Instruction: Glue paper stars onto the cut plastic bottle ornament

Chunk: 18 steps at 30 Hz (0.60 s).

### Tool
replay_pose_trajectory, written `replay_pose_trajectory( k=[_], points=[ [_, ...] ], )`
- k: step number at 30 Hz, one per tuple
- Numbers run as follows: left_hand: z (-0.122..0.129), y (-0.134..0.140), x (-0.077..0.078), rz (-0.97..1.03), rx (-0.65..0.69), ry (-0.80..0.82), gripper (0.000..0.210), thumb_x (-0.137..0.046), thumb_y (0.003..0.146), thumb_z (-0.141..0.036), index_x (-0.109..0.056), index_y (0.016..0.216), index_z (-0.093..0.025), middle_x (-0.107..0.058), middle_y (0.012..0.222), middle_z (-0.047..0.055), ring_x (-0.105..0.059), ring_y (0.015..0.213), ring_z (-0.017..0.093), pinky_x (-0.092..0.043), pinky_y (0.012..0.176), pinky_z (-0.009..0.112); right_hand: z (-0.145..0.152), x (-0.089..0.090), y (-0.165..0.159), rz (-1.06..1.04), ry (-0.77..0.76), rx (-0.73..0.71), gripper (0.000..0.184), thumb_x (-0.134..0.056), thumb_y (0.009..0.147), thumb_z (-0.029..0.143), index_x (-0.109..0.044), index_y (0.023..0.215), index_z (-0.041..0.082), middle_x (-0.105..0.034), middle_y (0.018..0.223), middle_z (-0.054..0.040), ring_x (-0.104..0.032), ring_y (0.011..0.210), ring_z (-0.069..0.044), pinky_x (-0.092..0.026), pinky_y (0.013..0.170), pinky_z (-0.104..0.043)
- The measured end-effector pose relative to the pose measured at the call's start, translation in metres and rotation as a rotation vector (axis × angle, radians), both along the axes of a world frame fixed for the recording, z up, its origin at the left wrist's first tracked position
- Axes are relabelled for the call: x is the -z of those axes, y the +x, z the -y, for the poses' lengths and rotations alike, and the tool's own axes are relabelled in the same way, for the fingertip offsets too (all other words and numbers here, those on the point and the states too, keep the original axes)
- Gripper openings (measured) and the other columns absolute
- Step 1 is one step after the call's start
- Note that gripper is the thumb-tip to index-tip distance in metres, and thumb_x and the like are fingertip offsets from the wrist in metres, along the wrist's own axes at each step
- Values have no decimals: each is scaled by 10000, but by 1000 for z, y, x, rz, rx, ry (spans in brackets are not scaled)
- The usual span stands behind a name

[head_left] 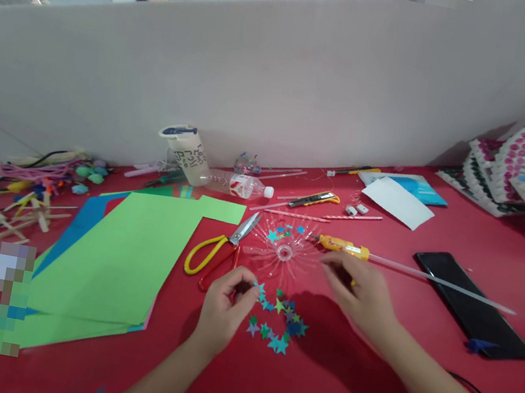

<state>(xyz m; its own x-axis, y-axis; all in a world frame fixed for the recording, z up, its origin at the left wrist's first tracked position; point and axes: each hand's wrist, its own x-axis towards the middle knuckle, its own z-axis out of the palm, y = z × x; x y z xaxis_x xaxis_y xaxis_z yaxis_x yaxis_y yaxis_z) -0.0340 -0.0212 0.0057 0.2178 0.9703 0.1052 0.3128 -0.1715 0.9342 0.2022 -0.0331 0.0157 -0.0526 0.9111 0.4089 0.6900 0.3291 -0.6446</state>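
My left hand is closed in a pinch on a small light blue paper star. A yellow hot glue gun is in my right hand, whose fingers curl below its body. Its nozzle points left, and a long clear glue stick sticks out of its back. Between my hands lies a clear plastic bottle base cut into strips, splayed like a flower, with several stars on its far strips. Several blue, green and purple stars are scattered on the red table nearer me.
Yellow-handled scissors and green paper sheets lie at left. Behind are a plastic bottle, a cup, a box cutter and striped straws. A black phone lies right. A white partition stands behind.
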Motion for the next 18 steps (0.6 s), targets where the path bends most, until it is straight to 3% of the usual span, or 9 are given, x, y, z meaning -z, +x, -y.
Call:
replay_pose_trajectory(
  k=[3, 11, 18],
  points=[
    [-3, -3, 4, 65, -52, 16, 135, -524, 793, -235, -481, 677, -182, -422, 639, -33, -392, 603, 105, -354, 569, 209, -8, -7, 4, 13, 30, 5, 158, -457, 879, 208, -606, 930, 202, -663, 890, -50, -609, 764, -158, -453, 675, -268],
    [-11, -7, 12, 107, -63, 8, 159, -523, 816, -235, -470, 676, -182, -410, 642, -36, -376, 613, 111, -335, 575, 219, -26, -18, -10, 121, 245, -127, 181, -490, 866, 134, -619, 964, 213, -620, 894, -62, -557, 827, -182, -469, 721, -330],
    [-10, -9, 13, 124, -58, -37, 154, -521, 831, -240, -473, 696, -183, -407, 652, -37, -372, 624, 111, -337, 583, 219, -29, -19, -25, 205, 292, -111, 62, -576, 829, 152, -606, 871, 186, -603, 841, -57, -512, 790, -188, -445, 694, -344]
  ],
)
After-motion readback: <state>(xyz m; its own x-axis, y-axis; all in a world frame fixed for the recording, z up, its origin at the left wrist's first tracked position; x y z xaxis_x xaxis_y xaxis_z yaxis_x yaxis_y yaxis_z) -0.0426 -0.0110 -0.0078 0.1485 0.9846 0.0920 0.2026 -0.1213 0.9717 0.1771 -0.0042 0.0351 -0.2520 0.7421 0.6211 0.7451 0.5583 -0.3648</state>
